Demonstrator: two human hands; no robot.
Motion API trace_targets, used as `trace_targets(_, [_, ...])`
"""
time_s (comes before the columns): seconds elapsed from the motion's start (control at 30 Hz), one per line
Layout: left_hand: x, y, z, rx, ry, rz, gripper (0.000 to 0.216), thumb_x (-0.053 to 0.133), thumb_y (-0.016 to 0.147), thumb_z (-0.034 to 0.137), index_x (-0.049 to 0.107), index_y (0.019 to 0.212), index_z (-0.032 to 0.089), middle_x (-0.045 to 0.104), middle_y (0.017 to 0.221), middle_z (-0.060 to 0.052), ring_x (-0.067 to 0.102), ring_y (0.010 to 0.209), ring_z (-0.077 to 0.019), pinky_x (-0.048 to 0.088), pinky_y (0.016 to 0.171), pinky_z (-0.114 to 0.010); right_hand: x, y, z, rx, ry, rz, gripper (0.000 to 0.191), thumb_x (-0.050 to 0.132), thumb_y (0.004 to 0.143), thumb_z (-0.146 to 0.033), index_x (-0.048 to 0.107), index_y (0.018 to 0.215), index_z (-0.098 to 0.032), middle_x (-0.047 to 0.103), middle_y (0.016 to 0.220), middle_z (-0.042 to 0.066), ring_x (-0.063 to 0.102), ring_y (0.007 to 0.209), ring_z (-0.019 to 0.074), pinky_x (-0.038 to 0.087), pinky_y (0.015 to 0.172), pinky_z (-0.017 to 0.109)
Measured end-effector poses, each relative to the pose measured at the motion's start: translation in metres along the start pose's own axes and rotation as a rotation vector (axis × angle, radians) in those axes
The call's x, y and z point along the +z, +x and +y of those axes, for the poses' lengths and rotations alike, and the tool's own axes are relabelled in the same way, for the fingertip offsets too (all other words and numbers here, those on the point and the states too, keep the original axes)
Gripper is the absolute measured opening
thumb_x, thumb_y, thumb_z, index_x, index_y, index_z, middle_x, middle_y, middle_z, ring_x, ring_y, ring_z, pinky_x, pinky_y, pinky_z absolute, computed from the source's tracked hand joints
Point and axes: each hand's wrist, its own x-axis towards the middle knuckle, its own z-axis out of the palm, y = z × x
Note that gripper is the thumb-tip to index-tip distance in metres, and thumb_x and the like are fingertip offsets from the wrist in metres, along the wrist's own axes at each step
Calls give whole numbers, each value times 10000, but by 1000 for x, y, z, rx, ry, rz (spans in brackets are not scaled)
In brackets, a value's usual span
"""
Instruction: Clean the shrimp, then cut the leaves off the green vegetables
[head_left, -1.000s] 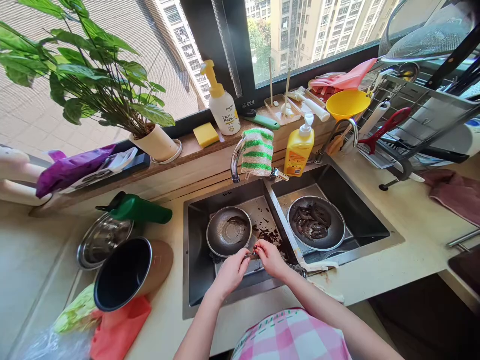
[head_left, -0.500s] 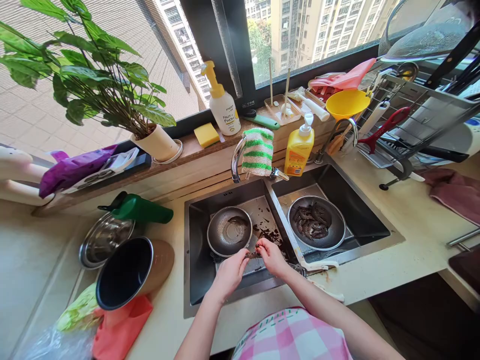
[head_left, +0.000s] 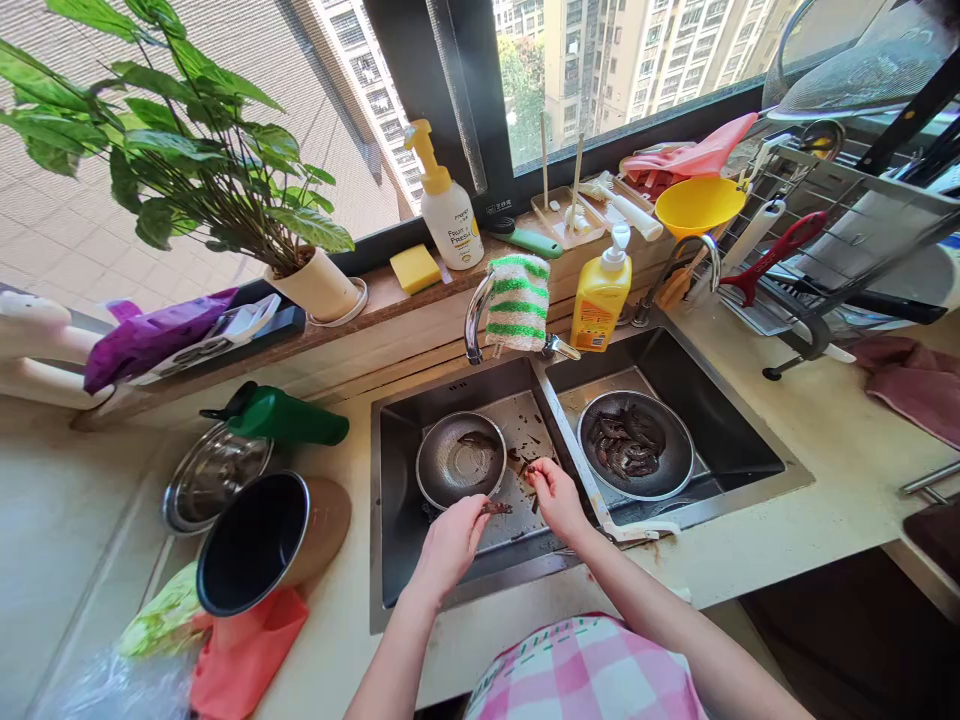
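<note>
Over the left basin of the steel sink point(head_left: 390, 520), my left hand point(head_left: 450, 542) pinches a small dark shrimp point(head_left: 496, 508) at its fingertips. A little to the right and higher, my right hand point(head_left: 553, 493) has its fingers closed on a dark scrap, perhaps a shrimp piece, near the basin divider. A metal strainer bowl point(head_left: 459, 472) in the left basin holds one or two shrimps. The strainer bowl point(head_left: 634, 447) in the right basin holds several dark shrimps. Dark scraps lie on the left basin floor point(head_left: 534, 440).
A faucet point(head_left: 474, 325) draped with a green-striped cloth point(head_left: 517, 302) rises behind the sink, beside a yellow soap bottle point(head_left: 600, 295). On the left counter sit a dark pot point(head_left: 255, 545), a steel lid point(head_left: 216, 478) and a green bottle point(head_left: 281, 418). A dish rack point(head_left: 825, 230) stands right.
My hands were together on the shrimp; now they have drawn apart. The right hand moved up and right with a scrap, while the left keeps the shrimp.
</note>
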Motion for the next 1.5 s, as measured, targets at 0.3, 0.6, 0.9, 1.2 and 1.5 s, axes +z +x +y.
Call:
trace_targets(0.3, [-3, -3, -1, 45, 85, 62, 231, 345, 889, 256, 538, 1007, 213, 634, 956, -64, 571, 844, -206, 415, 740, -311, -4, 27, 3, 33, -513, -126, 170, 499, 767, -49, 617, 847, -141, 641, 842, 151, 583, 901, 253, 411, 781, 342])
trace_targets(0.6, [4, 3, 3, 9, -55, 41, 211, 356, 894, 331, 521, 955, 216, 629, 904, -45, 566, 791, -187, 419, 688, -283, -9, 11, -7, -29, -106, -490, 305, 635, 708, -174, 596, 1011, -189, 644, 1014, 44, 595, 899, 160, 470, 743, 253])
trace_targets(0.9, [10, 5, 4, 44, -85, 14, 199, 346, 891, 288, 515, 957, 207, 611, 894, -44, 559, 788, -173, 416, 682, -262, 0, -3, -10, 120, 359, -464, 238, 697, 658, -329, 607, 802, -163, 632, 791, 17, 568, 734, 144, 448, 719, 289])
trace_targets(1.2, [14, 4, 12, 56, -119, 18, 178, 349, 895, 286, 510, 894, 209, 590, 822, -19, 540, 723, -149, 391, 630, -227, -1, -5, -11, 191, 491, -473, 266, 733, 622, -362, 621, 760, -163, 619, 747, -6, 540, 686, 122, 428, 692, 272])
trace_targets(1.5, [21, 7, 13, 66, -199, 57, 183, 335, 894, 273, 491, 837, 196, 515, 742, 4, 475, 666, -131, 372, 625, -222, 3, -6, -7, 230, 539, -453, 255, 736, 611, -368, 638, 725, -163, 613, 700, -18, 521, 639, 108, 414, 640, 251])
